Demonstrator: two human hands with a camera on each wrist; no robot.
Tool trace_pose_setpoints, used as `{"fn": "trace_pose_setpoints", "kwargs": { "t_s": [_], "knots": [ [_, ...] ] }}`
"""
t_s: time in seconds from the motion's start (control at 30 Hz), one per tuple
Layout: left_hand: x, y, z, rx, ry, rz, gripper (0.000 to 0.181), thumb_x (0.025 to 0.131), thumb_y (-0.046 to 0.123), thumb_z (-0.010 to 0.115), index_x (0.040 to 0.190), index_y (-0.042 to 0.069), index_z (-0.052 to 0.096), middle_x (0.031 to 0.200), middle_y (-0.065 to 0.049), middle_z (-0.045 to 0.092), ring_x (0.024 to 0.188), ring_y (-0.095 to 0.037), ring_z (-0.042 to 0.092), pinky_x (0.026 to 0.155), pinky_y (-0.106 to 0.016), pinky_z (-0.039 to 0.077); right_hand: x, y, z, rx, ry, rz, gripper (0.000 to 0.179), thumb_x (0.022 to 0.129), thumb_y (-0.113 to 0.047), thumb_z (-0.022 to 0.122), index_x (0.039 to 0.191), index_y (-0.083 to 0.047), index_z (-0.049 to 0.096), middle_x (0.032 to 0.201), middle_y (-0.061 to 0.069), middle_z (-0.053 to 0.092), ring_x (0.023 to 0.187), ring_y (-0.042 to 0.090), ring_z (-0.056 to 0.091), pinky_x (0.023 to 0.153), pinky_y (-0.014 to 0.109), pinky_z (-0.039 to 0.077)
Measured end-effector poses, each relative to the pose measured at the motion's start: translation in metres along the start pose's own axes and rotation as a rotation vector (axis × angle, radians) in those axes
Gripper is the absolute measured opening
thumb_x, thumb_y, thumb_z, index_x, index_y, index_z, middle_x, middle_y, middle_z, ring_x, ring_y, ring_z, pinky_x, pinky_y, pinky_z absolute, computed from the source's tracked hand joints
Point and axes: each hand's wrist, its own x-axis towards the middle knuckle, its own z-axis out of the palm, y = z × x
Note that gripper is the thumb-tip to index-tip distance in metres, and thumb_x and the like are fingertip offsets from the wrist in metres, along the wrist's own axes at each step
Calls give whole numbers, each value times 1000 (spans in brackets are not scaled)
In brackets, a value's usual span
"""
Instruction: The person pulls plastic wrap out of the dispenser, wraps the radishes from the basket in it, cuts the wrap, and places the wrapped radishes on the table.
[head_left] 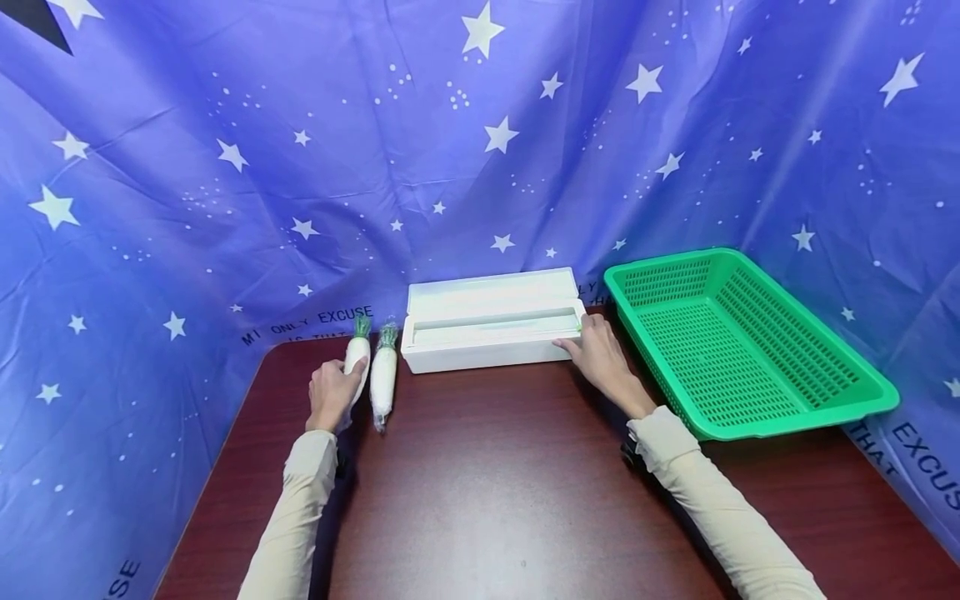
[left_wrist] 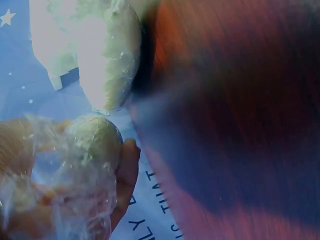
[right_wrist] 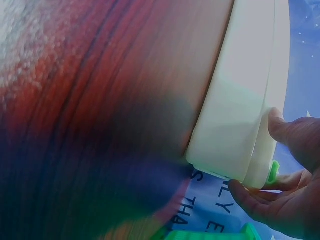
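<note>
My left hand point(head_left: 330, 393) grips a white radish point(head_left: 357, 353) in clear plastic wrap, its green stalk end pointing to the back. The left wrist view shows this radish's rounded end point(left_wrist: 97, 137) and crumpled wrap against the fingers. Just right of it lies a second wrapped radish point(head_left: 384, 377). A long white box point(head_left: 480, 358) stands at the table's back edge with its lid point(head_left: 491, 287) raised. With my right hand point(head_left: 600, 354) I hold the box's right end, thumb on the front side. A small green tab point(right_wrist: 273, 171) shows at that end, near the fingers.
A large green perforated basket point(head_left: 720, 429) rests at the right side of the brown table point(head_left: 480, 483), close to my right forearm. Behind the table and along its sides hangs a blue cloth point(head_left: 420, 167) with white stars.
</note>
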Motion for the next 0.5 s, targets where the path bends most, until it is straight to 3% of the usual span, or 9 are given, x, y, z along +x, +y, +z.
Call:
{"fn": "trace_pose_setpoints", "kwargs": {
  "t_s": [0.33, 0.5],
  "knots": [
    [3, -6, 5, 60, -26, -6, 51, 100, 42, 64, 105, -7, 74, 113, -39, 68, 102, -58, 66, 83, -64, 51, 2, -1, 0, -13, -12, 9, 55, 92, -27, 81, 112, 19, 57, 112, 38, 59, 100, 52, 61, 84, 60, 52],
    [5, -9, 7, 88, -22, -19, 52, 99, 44, 63, 108, -6, 74, 113, -39, 68, 102, -58, 67, 83, -64, 51, 1, -1, 1, -3, 21, -16, 54, 92, -25, 82, 109, 20, 57, 107, 38, 59, 95, 52, 60, 80, 61, 52]
  ]
}}
